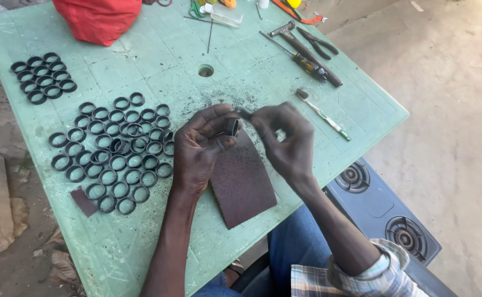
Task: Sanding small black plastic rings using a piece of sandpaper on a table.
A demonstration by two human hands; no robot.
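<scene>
- Head view: the left hand [200, 148] pinches a small black ring [232, 127] between thumb and fingers, above the green table [158, 66].
- The right hand [285, 140] is closed on a thin dark tool tip touching the ring's edge.
- A brown sandpaper sheet [244, 184] lies just beneath both hands.
- Many black rings [114, 154] lie spread to the left; a smaller cluster [43, 77] lies farther back.
- A hammer [307, 52], screwdriver [298, 58] and toothbrush [323, 114] lie to the right.
</scene>
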